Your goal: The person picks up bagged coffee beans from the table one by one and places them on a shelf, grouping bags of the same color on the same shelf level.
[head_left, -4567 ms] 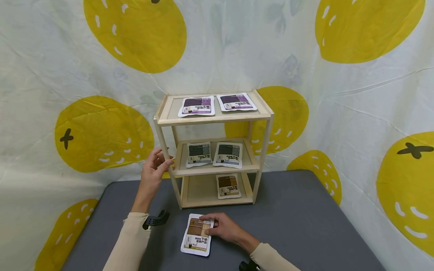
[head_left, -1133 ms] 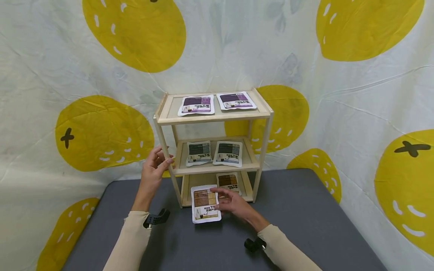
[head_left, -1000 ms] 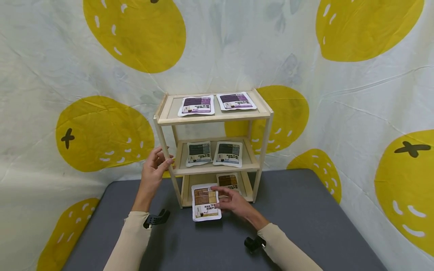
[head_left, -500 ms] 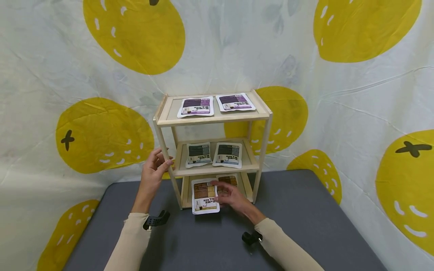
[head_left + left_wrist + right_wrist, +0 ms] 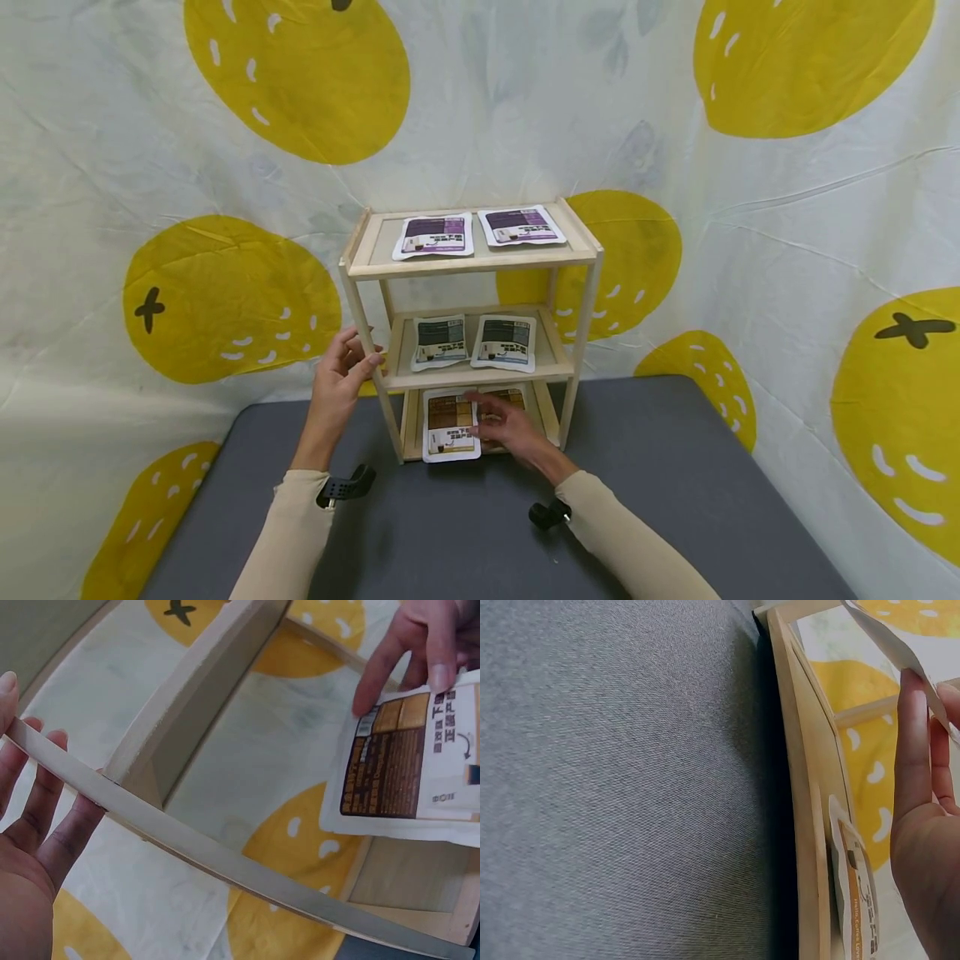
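My right hand (image 5: 512, 429) pinches a white pouch with a brown label (image 5: 452, 427) by its right edge. That pouch hangs at the front left of the bottom shelf, its lower end out past the front rail, as the head view shows. The right wrist view has it raised above the shelf, seen nearly edge-on. Behind my right hand lies a second brown-labelled pouch (image 5: 853, 889) on the bottom shelf, partly covered in the head view. My left hand (image 5: 342, 375) holds the front left post of the wooden rack (image 5: 472, 379), thumb in front and fingers behind.
Two purple-labelled pouches (image 5: 435, 237) lie on the top shelf. On the middle shelf are two dark green-labelled pouches (image 5: 504, 342). The rack stands on a grey table (image 5: 675, 467), backed by a fruit-patterned cloth (image 5: 637, 150).
The right hand has lifted the brown-labelled pouch off the table and carried it forward to the bottom shelf's left side. The left hand has stayed on the post.
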{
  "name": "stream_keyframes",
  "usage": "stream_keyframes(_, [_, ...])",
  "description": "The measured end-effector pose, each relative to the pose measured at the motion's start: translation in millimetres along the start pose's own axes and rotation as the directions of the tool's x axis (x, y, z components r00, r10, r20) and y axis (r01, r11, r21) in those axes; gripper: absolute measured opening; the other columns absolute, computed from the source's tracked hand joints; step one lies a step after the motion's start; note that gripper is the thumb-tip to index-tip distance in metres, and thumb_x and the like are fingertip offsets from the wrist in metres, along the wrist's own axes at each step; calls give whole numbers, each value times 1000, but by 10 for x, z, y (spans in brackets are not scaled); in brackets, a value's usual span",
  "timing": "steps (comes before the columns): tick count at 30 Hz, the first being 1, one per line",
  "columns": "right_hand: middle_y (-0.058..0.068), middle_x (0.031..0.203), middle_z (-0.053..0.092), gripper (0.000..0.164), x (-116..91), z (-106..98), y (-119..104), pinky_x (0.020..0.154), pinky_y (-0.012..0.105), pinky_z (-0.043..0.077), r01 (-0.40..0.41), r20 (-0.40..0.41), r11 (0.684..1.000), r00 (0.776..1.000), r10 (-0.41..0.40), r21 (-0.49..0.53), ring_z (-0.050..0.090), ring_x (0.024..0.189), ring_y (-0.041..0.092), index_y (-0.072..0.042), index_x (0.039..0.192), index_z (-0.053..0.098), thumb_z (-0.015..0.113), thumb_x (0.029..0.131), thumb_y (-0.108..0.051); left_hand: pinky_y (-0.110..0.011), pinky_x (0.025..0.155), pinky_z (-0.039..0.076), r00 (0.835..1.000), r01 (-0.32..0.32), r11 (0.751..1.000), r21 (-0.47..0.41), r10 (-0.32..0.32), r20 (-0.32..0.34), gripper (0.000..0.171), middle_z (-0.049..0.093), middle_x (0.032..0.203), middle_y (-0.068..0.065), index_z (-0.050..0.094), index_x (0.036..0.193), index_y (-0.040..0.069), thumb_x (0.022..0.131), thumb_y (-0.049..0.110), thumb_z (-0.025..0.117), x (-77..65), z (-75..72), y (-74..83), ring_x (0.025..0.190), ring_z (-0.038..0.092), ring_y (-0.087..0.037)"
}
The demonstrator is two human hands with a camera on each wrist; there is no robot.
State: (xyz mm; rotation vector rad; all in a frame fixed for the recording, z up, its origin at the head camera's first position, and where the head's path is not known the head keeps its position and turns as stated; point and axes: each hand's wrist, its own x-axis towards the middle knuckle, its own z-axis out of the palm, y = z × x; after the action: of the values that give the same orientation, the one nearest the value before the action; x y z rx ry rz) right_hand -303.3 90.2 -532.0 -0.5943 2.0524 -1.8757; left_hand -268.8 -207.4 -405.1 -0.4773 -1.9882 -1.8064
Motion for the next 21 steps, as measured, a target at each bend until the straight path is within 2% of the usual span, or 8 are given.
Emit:
stream_keyframes(4, [12, 144, 50, 59, 50, 4, -12, 86, 46, 59, -14, -23, 998, 1000, 12, -56, 61, 116, 26, -28, 148, 53, 75, 94, -20, -29, 81, 59, 1000, 23, 1000, -9, -23, -13, 47, 62, 107, -6, 52, 143, 11, 98, 5, 65, 5, 2, 6, 103, 65, -29])
stream_keyframes(8, [13, 145, 49, 59, 103, 7, -13, 85, 42, 59, -32, -25, 996, 999, 30, -79, 58, 121, 29, -30, 148, 52, 75, 94, -24, -31, 80, 60, 1000, 26, 1000, -13, -26, -10, 48, 62, 105, -6, 51, 143, 7, 98, 0, 63, 6, 3, 27, 103, 64, -38])
stream_keyframes(12, [15, 144, 48, 60, 173, -4, 13, 84, 38, 59, -24, -7, 995, 1000, 23, -97, 58, 120, 30, -28, 149, 50, 75, 94, -24, -32, 80, 60, 1000, 21, 1000, -5, -21, 0, 47, 62, 106, -12, 49, 143, 3, 99, -1, 62, -24, 32, 169, 105, 61, -47])
stream_keyframes(15, [17, 140, 49, 61, 220, -7, 21, 84, 39, 59, -25, 7, 996, 1000, 26, -84, 62, 111, 27, -25, 151, 49, 73, 95, -20, -30, 80, 60, 1000, 1, 1000, -3, -1, 4, 46, 62, 107, -15, 50, 143, 2, 99, 2, 63, -22, 28, 140, 105, 63, -42])
stream_keyframes(17, [18, 139, 49, 61, 242, -2, 19, 85, 41, 59, -28, 10, 996, 1000, 29, -80, 64, 107, 24, -23, 151, 48, 73, 96, -19, -28, 80, 60, 1000, -10, 1000, -4, 10, 3, 46, 62, 107, -15, 50, 143, 3, 99, 3, 64, -10, 14, 67, 105, 65, -36])
stream_keyframes(19, [20, 139, 48, 61, 260, 6, 7, 86, 44, 59, -32, 10, 997, 999, 33, -70, 65, 105, 21, -20, 152, 46, 72, 96, -18, -27, 79, 59, 1000, -22, 1000, -1, 22, 5, 47, 62, 106, -11, 50, 143, 4, 99, 5, 64, 4, -5, -13, 104, 66, -28])
stream_keyframes(21, [22, 139, 47, 61, 279, 10, 0, 88, 46, 58, -31, 12, 997, 999, 32, -67, 65, 104, 22, -17, 153, 46, 71, 97, -18, -26, 80, 59, 1000, -19, 1000, 5, 19, 2, 47, 62, 106, -10, 50, 144, 4, 99, 5, 64, 3, -5, -9, 105, 67, -26])
